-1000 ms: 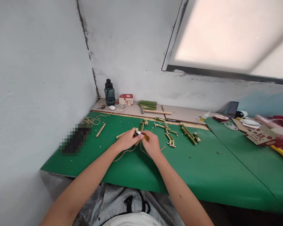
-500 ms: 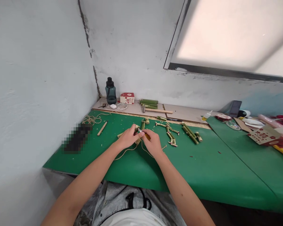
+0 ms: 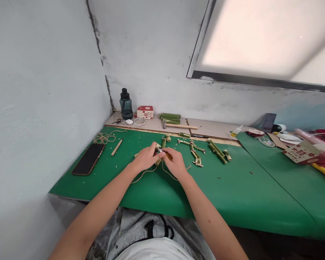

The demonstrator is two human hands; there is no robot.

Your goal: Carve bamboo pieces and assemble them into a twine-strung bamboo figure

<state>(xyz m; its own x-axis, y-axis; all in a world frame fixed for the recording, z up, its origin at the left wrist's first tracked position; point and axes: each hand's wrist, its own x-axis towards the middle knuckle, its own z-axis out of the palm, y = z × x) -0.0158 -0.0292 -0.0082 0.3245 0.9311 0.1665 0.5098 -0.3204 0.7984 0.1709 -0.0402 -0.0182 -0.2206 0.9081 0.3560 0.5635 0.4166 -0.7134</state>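
My left hand (image 3: 147, 157) is closed on a bamboo piece (image 3: 158, 146) whose pale end shows above the fingers. Close against it, my right hand (image 3: 174, 161) grips a knife with a yellow handle (image 3: 168, 156); its short blade (image 3: 160, 150) touches the bamboo near my left thumb. More bamboo (image 3: 158, 161) shows under the hands, partly hidden, and a string (image 3: 144, 176) trails from there toward me. Just behind the hands stands out a green bamboo piece (image 3: 164, 141). To the right lies a jointed bamboo figure (image 3: 193, 148).
A phone (image 3: 88, 159), a wooden stick (image 3: 116, 147) and tangled string (image 3: 104, 137) lie left. Behind are a bottle (image 3: 126, 104), a red-white box (image 3: 145, 112) and a hammer (image 3: 180, 126). Bamboo tubes (image 3: 217, 152) and a glue bottle (image 3: 235, 131) are on the right.
The view has shifted slightly. Both hands stay almost in place with the knife against the bamboo. The phone at the left, blurred out before, now shows clearly.
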